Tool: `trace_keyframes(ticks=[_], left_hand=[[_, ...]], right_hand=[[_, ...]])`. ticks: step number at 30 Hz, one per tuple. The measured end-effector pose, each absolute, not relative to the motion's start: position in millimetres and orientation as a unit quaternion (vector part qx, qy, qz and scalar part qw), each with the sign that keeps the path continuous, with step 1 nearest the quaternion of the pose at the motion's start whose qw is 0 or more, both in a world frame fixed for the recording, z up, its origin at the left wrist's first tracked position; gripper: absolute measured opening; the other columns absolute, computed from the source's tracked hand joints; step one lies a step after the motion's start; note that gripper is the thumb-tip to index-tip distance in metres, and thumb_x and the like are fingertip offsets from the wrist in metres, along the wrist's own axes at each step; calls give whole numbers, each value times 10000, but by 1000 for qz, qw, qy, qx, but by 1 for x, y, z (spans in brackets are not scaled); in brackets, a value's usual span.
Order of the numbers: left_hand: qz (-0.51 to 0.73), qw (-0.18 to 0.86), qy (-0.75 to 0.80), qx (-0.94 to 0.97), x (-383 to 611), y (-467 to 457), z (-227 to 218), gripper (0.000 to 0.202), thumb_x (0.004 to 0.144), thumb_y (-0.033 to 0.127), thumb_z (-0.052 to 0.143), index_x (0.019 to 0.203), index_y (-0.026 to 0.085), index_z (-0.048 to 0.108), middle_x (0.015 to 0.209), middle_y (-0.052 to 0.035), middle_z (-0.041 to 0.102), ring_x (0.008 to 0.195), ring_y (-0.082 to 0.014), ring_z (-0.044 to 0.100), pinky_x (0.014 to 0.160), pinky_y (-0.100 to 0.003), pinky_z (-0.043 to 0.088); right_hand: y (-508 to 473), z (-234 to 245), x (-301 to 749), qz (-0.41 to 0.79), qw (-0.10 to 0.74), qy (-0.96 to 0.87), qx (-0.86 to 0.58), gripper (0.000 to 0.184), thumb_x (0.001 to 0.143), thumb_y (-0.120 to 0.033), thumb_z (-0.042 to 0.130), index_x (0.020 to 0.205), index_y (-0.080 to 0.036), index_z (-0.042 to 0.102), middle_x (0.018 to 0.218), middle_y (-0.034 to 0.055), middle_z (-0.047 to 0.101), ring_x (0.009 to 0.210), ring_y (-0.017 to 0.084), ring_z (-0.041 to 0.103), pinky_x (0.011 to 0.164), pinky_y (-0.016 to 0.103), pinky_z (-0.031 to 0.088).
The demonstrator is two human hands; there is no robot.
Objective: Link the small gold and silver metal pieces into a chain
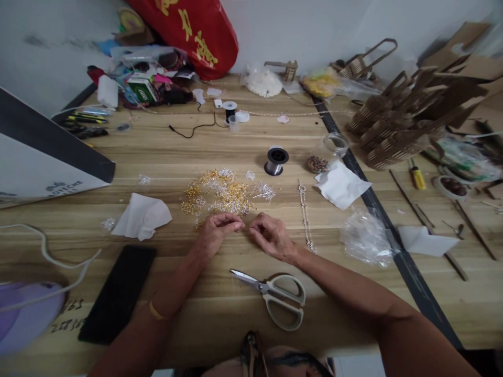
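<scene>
My left hand (220, 228) is closed in a pinch just in front of a pile of gold and silver beads (231, 192). Close beside it, my right hand (271, 236) has its fingers curled together, fingertips facing the left ones. Whatever lies between the fingers is too small to make out. Silver pins (264, 191) lie loose behind the right hand. To the right rests a beaded chain (304, 217). Scissors (271, 293) with pale handles lie below both hands, blades pointing left. Behind the pins stands a spool of wire (276, 161).
A black phone (118, 293) and crumpled paper (142, 215) lie left. On the right are a white sheet (341, 184), a clear plastic bag (365, 238), a jar of coloured beads (318, 163) and brown woven baskets (387, 128). A red bag (196, 36) leans at the back.
</scene>
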State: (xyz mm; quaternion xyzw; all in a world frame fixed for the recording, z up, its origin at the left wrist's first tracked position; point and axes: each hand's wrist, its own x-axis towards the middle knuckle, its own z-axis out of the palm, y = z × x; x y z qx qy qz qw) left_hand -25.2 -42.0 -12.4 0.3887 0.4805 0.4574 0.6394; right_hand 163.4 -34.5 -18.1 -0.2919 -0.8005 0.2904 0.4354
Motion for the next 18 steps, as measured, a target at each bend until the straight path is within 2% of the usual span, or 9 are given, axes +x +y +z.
trace_keyframes(ticks=[9, 18], left_hand=[[471, 659, 465, 357, -26, -42, -18, 243, 599, 311, 817, 751, 150, 715, 659, -3, 691, 635, -119, 603, 686, -256, 480], [459, 647, 472, 385, -26, -42, -24, 202, 678, 321, 779, 758, 144, 721, 659, 4, 665, 649, -104, 580, 689, -234, 451]], right_hand=[[-34, -17, 164, 295, 440, -791, -307, 101, 911, -222, 496, 827, -198, 546, 697, 17, 559, 613, 123, 496, 559, 250, 409], [-34, -19, 165, 290, 441, -793, -306, 96, 917, -228, 492, 830, -206, 526, 701, 14, 540, 630, 126, 495, 573, 255, 410]])
